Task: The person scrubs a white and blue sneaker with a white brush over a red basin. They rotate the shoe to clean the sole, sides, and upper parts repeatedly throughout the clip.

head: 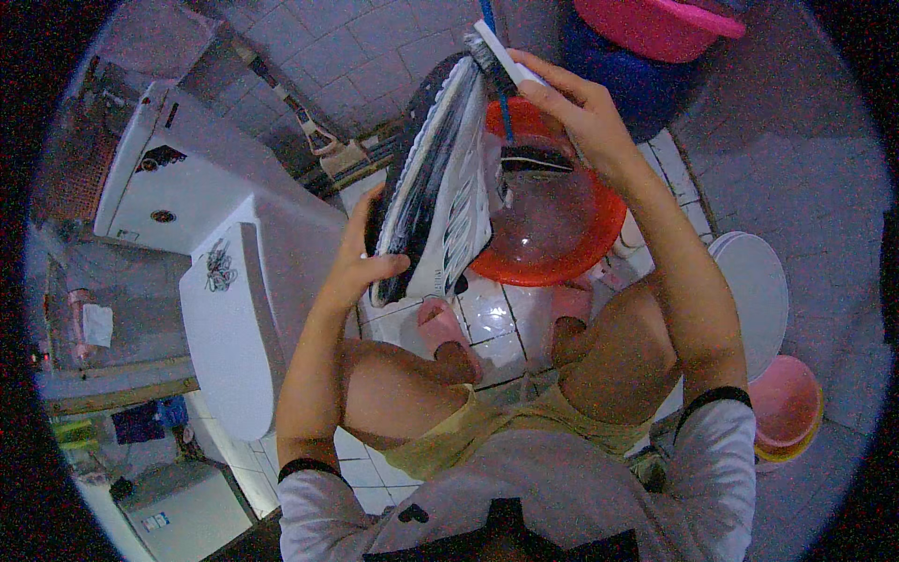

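My left hand [369,256] grips a black-and-white sneaker [446,190] by one end, thumb on its side. The shoe is held up and tilted, and whitish streaks run along its dark side. In my right hand [576,105] is a white-backed scrub brush [502,53]. Its bristles meet the upper end of the sneaker. Just behind and to the right of the shoe stands a red plastic basin [607,232] holding cloudy water. A dark item with a white edge [537,159] lies inside the basin, partly hidden by the shoe.
A white toilet [232,337] stands at left, with a heap of laces [222,267] on its closed lid. Behind it leans a long-handled tool [309,126]. A pink basin [660,28] tops a blue bucket [625,91]. Several tubs, including a pink one [785,400], are at right.
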A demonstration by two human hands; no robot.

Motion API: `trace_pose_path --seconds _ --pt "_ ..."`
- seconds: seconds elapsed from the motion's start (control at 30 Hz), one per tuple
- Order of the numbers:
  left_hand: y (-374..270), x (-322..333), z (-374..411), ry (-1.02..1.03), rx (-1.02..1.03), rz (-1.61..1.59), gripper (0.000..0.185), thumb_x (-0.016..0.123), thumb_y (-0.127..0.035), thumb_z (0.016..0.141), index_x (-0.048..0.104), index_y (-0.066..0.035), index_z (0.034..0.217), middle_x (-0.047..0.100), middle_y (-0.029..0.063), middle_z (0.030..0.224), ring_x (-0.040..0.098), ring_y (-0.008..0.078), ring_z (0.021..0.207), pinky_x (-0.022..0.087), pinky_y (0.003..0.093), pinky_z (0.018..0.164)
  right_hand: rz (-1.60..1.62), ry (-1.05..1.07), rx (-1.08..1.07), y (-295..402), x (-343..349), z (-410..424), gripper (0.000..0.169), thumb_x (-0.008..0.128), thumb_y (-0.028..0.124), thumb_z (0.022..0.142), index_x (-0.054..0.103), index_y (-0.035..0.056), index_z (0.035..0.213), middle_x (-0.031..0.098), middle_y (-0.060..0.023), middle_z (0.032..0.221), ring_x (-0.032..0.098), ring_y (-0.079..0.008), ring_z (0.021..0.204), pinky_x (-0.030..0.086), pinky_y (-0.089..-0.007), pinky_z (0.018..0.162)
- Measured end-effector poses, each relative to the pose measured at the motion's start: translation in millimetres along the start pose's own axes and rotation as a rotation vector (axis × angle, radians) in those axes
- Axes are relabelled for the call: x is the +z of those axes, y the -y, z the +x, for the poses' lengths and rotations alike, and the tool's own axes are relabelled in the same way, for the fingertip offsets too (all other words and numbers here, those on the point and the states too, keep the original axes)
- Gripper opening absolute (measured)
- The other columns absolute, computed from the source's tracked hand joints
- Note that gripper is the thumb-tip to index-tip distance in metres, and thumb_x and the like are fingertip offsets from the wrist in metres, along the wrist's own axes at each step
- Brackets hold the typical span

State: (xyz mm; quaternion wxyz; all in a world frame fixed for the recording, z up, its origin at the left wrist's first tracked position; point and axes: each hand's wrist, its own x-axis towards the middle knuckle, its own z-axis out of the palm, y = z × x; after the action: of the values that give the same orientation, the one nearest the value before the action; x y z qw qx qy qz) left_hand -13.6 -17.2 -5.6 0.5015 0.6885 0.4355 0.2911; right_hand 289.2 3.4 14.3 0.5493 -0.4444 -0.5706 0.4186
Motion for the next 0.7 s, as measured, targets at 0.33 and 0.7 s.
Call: trace_pose_path --seconds 0.33,0.7 --pt "-2.4 -0.3 -1.6 -0.061 -0.001 0.043 0.094 0.07 -0.025 0.05 0.035 0.001 0.133 0.047 0.0132 0.121 0.045 0.0234 0.112 0.03 0.029 0.1 -0.179 0.019 -0.167 6.7 12.1 -9.8 0.043 0.061 0.025 0.088 0.053 0.0095 0.128 0.061 -0.007 0.114 0.055 -0.0128 0.102 0.041 -0.026 0.091" --pt "-2.8 -0.8 -1.2 -0.054 -0.021 -0.009 0.09 0.07 -0.024 0.053 0.034 0.002 0.132 0.049 0.013 0.117 0.047 0.0219 0.108 0.032 0.0282 0.097 -0.244 0.076 -0.19 12.1 25.1 -20.0 0.044 0.062 0.017 0.087 0.051 0.0118 0.13 0.061 -0.0072 0.117 0.053 -0.012 0.104 0.041 -0.0263 0.091"
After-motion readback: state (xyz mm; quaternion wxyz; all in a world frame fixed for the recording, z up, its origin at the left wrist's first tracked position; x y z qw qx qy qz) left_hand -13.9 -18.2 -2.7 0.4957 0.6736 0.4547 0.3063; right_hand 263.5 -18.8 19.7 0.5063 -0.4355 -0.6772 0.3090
